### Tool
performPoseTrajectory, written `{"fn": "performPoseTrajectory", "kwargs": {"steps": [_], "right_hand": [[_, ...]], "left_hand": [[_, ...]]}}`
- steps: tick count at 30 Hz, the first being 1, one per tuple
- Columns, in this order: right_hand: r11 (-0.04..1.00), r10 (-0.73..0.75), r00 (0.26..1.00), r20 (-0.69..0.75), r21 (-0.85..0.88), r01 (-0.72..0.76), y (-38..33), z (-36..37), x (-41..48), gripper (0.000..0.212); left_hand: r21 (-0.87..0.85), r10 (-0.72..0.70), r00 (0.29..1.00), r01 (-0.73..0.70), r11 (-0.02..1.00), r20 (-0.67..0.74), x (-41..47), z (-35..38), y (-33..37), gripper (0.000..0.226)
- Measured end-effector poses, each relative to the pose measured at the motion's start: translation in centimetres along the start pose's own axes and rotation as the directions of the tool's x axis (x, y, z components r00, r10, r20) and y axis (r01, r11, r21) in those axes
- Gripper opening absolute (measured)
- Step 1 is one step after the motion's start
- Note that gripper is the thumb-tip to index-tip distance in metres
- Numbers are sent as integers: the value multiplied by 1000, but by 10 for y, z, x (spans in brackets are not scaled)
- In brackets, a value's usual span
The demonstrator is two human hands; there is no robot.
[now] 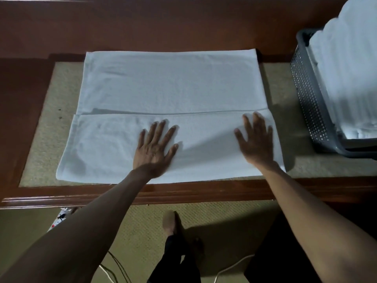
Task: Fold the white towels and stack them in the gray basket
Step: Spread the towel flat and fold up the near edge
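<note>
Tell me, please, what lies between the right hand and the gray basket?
Head view: only the white towel's edge and a bare strip of beige mat lie between right hand and gray basket.

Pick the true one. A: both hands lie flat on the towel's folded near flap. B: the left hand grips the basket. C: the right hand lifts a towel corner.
A: the left hand and right hand both press flat, fingers spread, on the near flap of the white towel.
</note>
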State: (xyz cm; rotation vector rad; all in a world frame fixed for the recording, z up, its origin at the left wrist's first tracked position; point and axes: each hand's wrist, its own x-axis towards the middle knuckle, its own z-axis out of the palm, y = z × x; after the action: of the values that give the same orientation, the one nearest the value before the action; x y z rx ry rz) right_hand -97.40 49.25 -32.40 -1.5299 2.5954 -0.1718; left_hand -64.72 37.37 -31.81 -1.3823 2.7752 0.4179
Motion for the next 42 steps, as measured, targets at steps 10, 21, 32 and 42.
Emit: {"fn": "performPoseTrajectory", "kwargs": {"steps": [10, 21, 32, 42], "right_hand": [[982, -91, 983, -161, 150, 116, -79, 4, -19, 61], [977, -60, 989, -131, 196, 85, -144, 34, -31, 50], [985, -73, 991, -114, 147, 89, -140, 36, -31, 56], [991, -36, 996, -80, 128, 46, -148, 32, -33, 58]], "left_hand": [[18, -23, 999, 24, 1000, -26, 0, 2, 2, 61], [-9, -13, 999, 12, 1000, -39, 0, 8, -3, 62], [-21, -161, 987, 162, 987, 16, -19, -32, -128, 60], [-27, -280, 956, 279, 960, -92, -31, -41, -167, 68]]}}
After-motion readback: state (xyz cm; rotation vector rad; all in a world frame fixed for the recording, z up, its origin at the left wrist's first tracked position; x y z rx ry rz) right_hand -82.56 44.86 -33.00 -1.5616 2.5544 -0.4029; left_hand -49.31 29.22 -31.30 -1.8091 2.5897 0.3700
